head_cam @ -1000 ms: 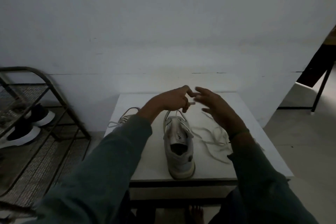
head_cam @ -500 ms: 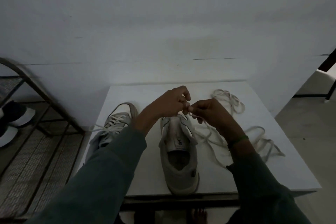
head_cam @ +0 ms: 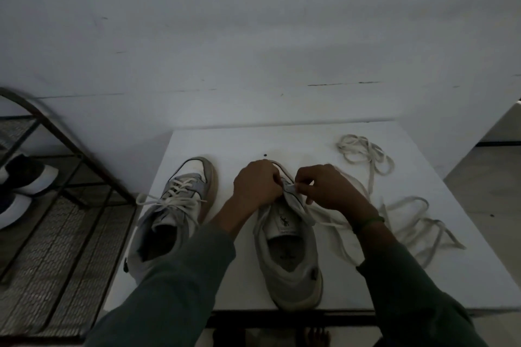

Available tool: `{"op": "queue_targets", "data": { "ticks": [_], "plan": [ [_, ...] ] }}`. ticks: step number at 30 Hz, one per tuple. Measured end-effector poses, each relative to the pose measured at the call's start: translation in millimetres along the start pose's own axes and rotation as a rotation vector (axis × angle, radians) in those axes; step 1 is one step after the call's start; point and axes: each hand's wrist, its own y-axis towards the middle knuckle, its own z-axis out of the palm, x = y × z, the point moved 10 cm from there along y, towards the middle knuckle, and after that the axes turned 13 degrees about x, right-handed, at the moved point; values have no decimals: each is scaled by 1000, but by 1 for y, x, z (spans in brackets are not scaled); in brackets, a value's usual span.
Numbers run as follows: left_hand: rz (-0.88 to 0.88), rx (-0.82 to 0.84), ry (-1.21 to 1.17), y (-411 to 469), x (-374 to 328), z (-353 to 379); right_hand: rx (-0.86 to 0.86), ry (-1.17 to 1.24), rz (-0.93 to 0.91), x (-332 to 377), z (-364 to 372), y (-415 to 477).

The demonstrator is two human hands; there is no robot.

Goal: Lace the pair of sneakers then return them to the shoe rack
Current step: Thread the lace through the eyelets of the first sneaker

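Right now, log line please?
lacing | left hand grips unlaced sneaker | right hand pinches lace at eyelet | other sneaker laced, on table

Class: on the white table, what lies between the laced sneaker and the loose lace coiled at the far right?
Head view: the unlaced sneaker, left hand gripping its front, right hand pinching its lace.

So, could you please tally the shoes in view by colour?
Light grey: 2, the laced sneaker and the other sneaker, both on the table.
Dark with white soles: 2, far shoe and near shoe, on the shoe rack.
Total: 4.
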Motion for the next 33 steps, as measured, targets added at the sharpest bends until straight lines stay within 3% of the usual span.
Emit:
{"op": "queue_targets", "data": {
  "ticks": [14, 19, 33],
  "plan": [
    [23, -182, -80, -18, -3, -1, 45, -217, 9, 14, 3, 5],
    [11, -196, -85, -20, -3, 0, 122, -191, -1, 8, 1, 3],
    [24, -217, -78, -18, -2, 5, 69, -164, -9, 11, -1, 7]
  ]
}}
